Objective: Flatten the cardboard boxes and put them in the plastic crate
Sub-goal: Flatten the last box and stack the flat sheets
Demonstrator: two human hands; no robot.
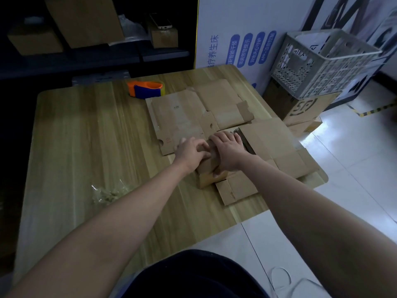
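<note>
Box [206, 179] half-hidden under left hand [190, 150], right hand [228, 151]

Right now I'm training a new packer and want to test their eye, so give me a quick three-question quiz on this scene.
1. The left hand and right hand both rest on: A a mug, B the small cardboard box, C a book?
2. True or false: the tape dispenser lies on the table near its far edge.
3. Fill in: the plastic crate stands off the table on a ___.
Key: 1 B; 2 true; 3 cardboard box.
</note>
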